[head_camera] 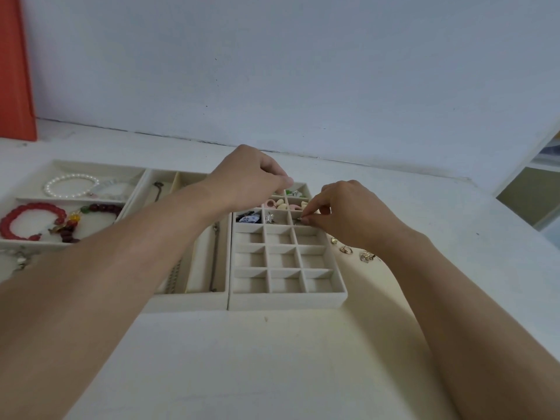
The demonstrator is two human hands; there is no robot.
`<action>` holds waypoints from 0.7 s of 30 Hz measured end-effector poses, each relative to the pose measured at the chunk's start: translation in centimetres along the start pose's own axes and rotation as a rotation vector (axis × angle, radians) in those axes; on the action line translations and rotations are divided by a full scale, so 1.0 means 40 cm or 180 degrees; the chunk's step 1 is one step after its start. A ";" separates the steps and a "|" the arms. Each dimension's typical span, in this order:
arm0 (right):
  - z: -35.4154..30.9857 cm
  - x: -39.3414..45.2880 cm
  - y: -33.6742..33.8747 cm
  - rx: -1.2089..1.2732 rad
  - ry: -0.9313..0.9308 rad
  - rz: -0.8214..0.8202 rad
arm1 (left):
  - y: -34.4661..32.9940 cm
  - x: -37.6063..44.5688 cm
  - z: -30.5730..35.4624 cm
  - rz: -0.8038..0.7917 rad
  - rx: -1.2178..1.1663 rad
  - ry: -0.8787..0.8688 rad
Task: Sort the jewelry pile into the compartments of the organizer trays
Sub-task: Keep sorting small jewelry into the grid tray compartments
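A cream grid tray (288,294) with small square compartments lies in the middle. Its far cells hold small earrings, pink and cream pieces (277,204) and a blue patterned piece (249,219). My right hand (342,210) pinches a small silver piece (300,220) over the right cell of the third row. My left hand (251,177) hovers with curled fingers over the tray's far cells; whether it holds anything is hidden. Loose gold earrings (347,250) lie on the table right of the tray, partly under my right wrist.
A long-slot tray (188,301) with chains sits left of the grid tray. Further left, a tray (18,242) holds a pearl bracelet (71,184), a red bead bracelet (30,219) and a dark bead one. A wall runs behind; an orange object (15,68) stands far left.
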State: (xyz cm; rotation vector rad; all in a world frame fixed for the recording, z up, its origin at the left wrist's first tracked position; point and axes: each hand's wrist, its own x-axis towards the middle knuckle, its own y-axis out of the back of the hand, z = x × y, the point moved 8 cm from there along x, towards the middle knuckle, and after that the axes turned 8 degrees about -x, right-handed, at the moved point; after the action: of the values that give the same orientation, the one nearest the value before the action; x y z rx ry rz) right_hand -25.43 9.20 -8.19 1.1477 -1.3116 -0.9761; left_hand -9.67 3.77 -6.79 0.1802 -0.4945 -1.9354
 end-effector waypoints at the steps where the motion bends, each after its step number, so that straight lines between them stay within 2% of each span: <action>1: 0.000 0.000 -0.003 -0.0023 -0.0024 -0.0026 | 0.000 0.000 0.000 0.0003 -0.0005 0.0003; 10: 0.004 -0.007 0.006 0.0090 -0.0178 -0.0149 | 0.002 0.002 0.002 0.0027 -0.0051 -0.0030; 15: 0.000 -0.009 -0.019 -0.0003 -0.0182 -0.0435 | 0.002 0.006 -0.003 0.0043 -0.0040 -0.0021; 21: -0.004 -0.010 -0.025 0.0136 -0.0095 -0.0499 | 0.002 0.005 0.000 0.0037 -0.0008 -0.0059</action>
State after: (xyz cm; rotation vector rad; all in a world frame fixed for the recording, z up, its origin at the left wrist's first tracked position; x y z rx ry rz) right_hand -25.21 9.42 -9.24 1.2883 -1.2862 -1.0869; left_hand -9.67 3.57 -6.74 0.1575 -0.5043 -1.9278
